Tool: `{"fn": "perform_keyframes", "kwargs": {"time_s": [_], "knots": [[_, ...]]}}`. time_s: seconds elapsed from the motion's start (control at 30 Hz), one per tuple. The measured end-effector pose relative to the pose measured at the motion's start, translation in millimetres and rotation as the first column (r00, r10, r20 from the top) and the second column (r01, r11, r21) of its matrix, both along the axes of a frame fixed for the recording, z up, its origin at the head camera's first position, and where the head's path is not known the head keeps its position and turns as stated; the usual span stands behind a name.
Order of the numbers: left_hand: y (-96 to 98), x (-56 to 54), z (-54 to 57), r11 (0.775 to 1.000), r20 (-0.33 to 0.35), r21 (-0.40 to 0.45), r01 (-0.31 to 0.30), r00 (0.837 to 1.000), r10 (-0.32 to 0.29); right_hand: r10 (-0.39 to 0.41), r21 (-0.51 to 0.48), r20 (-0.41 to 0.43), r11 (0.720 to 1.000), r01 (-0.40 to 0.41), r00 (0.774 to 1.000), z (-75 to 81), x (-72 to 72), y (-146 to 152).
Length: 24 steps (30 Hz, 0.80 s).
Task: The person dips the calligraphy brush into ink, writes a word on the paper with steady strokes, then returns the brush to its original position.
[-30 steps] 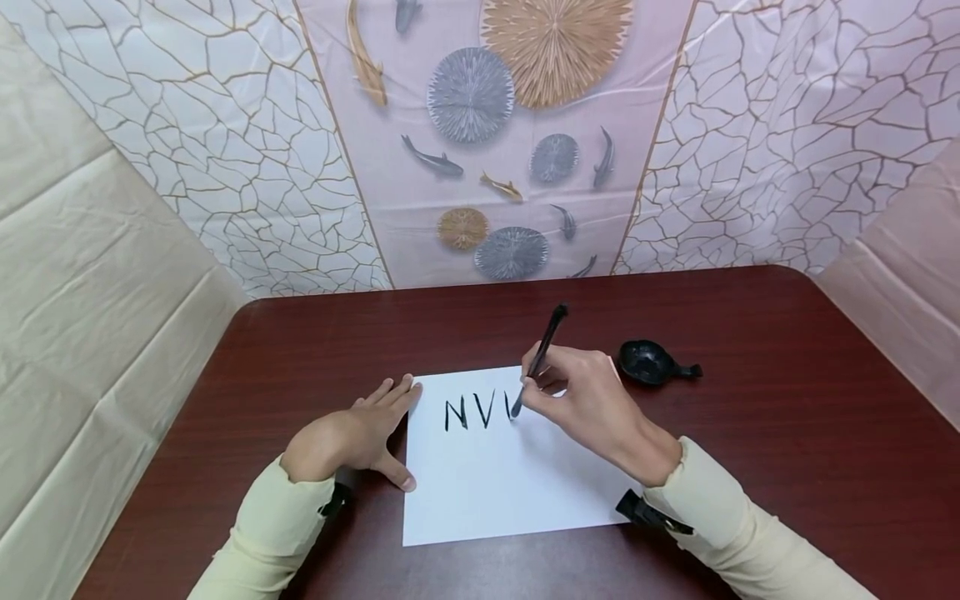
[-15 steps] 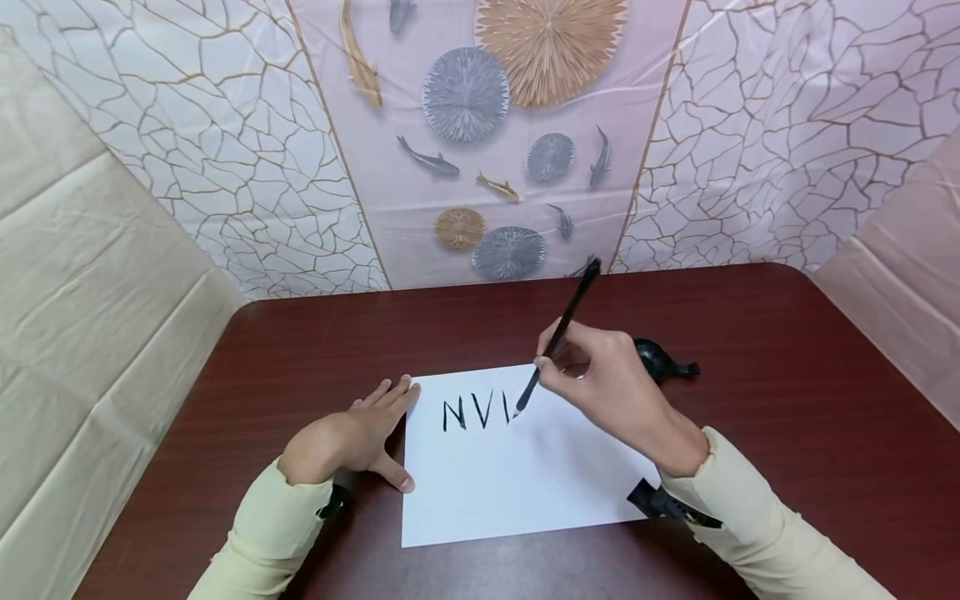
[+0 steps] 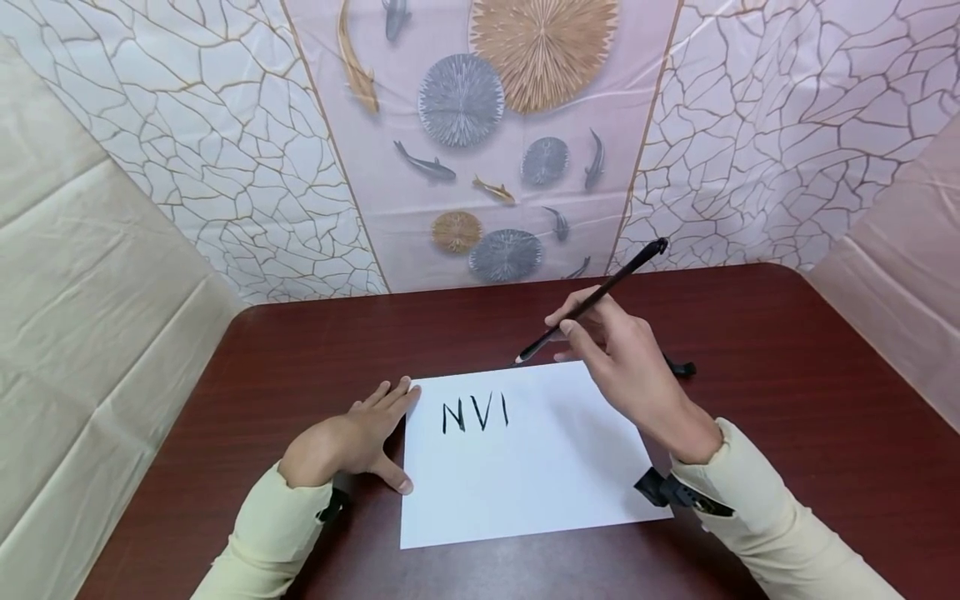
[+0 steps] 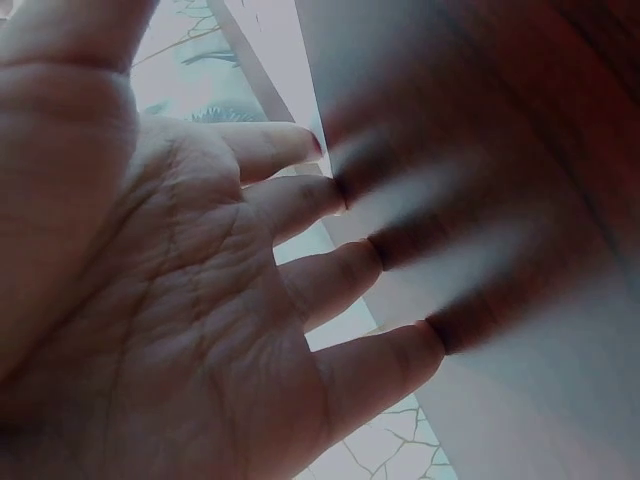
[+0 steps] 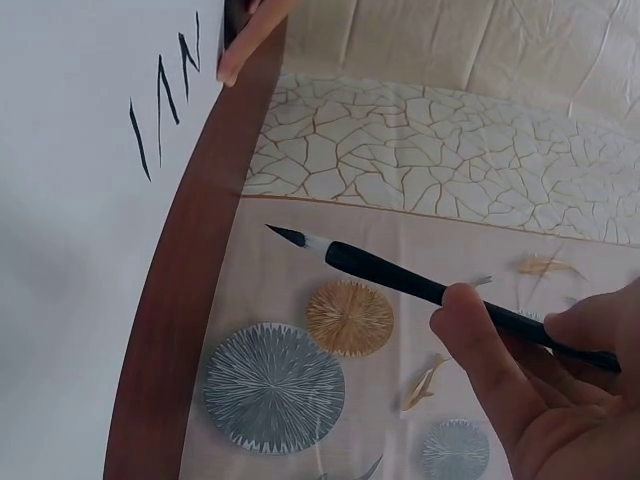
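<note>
My right hand [image 3: 626,358] pinches a black writing brush [image 3: 600,292] between thumb and fingers. In the right wrist view the brush [image 5: 385,270] shows a pale band and a dark pointed tip, held off the paper. A white sheet of paper [image 3: 517,475] lies on the table, bearing the black strokes "NVI" [image 3: 475,414] near its upper left. At the sheet's left edge rests my left hand [image 3: 348,442], fingers spread and straight, with thumb and fingertips on the edge. The left wrist view shows its palm [image 4: 180,290] and straight fingers touching the surface.
A small black dish sits behind my right hand, only its handle [image 3: 681,367] showing. The dark red-brown table [image 3: 315,333] ends at a patterned cloth backdrop [image 3: 495,208]. Plain cream cloth [image 3: 97,350] stands at the left side.
My right hand has lifted the brush off the paper and moved up and right, tilting the handle rightward. It now covers most of the black dish. The left hand stays in place.
</note>
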State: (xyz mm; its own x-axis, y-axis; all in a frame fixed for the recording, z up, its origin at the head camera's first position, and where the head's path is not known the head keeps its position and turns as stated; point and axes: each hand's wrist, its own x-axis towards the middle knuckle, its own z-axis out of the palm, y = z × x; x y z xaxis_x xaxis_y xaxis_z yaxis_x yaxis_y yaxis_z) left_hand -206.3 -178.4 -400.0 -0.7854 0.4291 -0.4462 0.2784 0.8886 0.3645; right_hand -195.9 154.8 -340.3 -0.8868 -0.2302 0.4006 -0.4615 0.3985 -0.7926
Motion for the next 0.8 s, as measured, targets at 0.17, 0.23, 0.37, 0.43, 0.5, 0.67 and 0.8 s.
{"fn": "perform_keyframes", "kwargs": {"time_s": [0.17,0.23,0.37,0.43,0.5,0.67,0.8], "knots": [[0.8,-0.1,0.2,1.000,-0.003,0.010,0.005,1.000,-0.005,-0.001,0.011,-0.013,1.000,0.001,1.000,-4.0,2.3,-1],[0.8,-0.1,0.0,1.000,-0.001,0.007,0.004,1.000,-0.004,0.003,0.038,-0.026,0.999,-0.002,1.000,-7.2,4.1,-2],[-1.2,0.7,-2.3,1.000,0.009,0.006,-0.003,1.000,0.003,0.021,0.099,-0.048,0.995,-0.016,0.999,-13.0,6.3,-5],[-2.8,1.6,-4.0,1.000,0.016,0.012,-0.008,1.000,0.008,0.017,0.126,-0.070,0.992,-0.008,0.997,-14.2,5.9,-7],[-4.0,2.3,-4.9,1.000,0.019,0.023,-0.006,1.000,0.006,0.008,0.144,-0.101,0.990,0.006,0.995,-14.6,5.5,-8],[-4.3,1.9,-5.0,1.000,0.019,0.029,-0.010,1.000,0.009,-0.025,0.172,-0.166,0.984,0.054,0.986,-16.7,4.2,-7],[0.5,-1.8,-3.2,1.000,0.012,0.019,0.004,1.000,-0.004,-0.054,0.168,-0.191,0.982,0.087,0.980,-20.8,2.3,-2]]}}
